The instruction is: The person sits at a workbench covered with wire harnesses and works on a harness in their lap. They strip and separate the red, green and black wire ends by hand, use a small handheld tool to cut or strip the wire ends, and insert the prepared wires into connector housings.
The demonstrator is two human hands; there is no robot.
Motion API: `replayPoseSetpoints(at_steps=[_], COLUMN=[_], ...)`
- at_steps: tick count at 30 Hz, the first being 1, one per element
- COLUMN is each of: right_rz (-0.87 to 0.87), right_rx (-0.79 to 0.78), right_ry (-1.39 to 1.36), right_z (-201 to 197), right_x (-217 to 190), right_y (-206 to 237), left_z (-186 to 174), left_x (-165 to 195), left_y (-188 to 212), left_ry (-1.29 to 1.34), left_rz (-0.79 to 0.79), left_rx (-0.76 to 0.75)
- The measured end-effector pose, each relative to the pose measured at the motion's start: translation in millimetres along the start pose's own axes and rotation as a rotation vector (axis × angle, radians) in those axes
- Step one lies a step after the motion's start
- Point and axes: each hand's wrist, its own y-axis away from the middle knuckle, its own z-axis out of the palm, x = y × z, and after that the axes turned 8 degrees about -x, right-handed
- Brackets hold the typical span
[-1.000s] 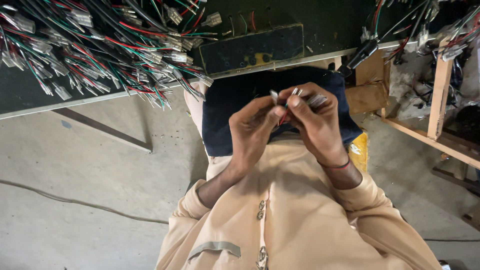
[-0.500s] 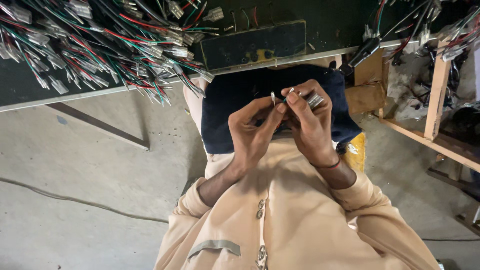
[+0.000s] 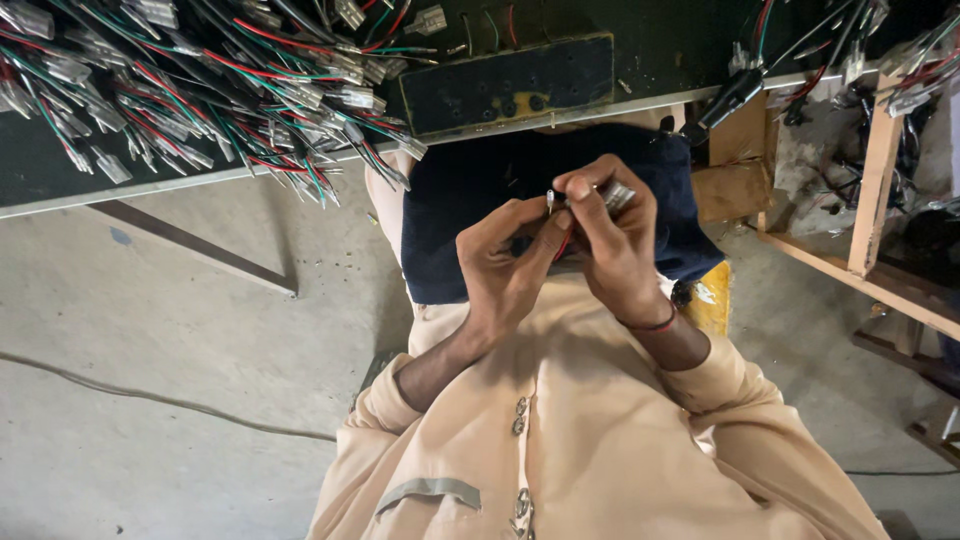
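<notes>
Head view: both hands meet above the lap, just below the counter (image 3: 200, 185) edge. Right hand (image 3: 615, 250): grip closed on a small clear plastic connector (image 3: 615, 195), thumb on top, housing pointing up and to the right. Left hand (image 3: 505, 265): grip closed, thumb and forefinger pinching a thin wire end with a metal terminal (image 3: 550, 200), tip upright and just beside the connector. Whether the terminal touches the housing cannot be told. A short length of red wire (image 3: 565, 245) shows between the two palms. A thin red band (image 3: 655, 323) sits on the right wrist.

Under the hands: dark blue cloth (image 3: 450, 215) spread over the lap, cream-coloured garment (image 3: 600, 420) below it.

Further out: dark counter along the top, carrying a dense bundle of red, green and black wires (image 3: 200, 80) tipped with clear connectors, overhanging the edge at upper left. A dark block (image 3: 500, 85) lies on the counter directly above the hands. Wooden frame (image 3: 870, 180) at right; concrete floor (image 3: 150, 330) at left.
</notes>
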Motion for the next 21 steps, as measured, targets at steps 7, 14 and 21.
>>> replayPoseSetpoints(at_steps=[7,14,21], right_rz=[-0.006,0.169,0.281], right_rx=[-0.059,-0.328,-0.284], right_ry=[-0.014,-0.139,0.026], right_z=[2,-16,-37], right_x=[5,-28,-24], right_y=[1,-8,-25], left_z=[2,-25,-16], left_x=[-11,-1,-28], left_y=[-4,1,-6], left_ry=[0.016,0.315,0.347], left_rz=[-0.099,-0.164,-0.23], left_rx=[0.064,-0.197,-0.133])
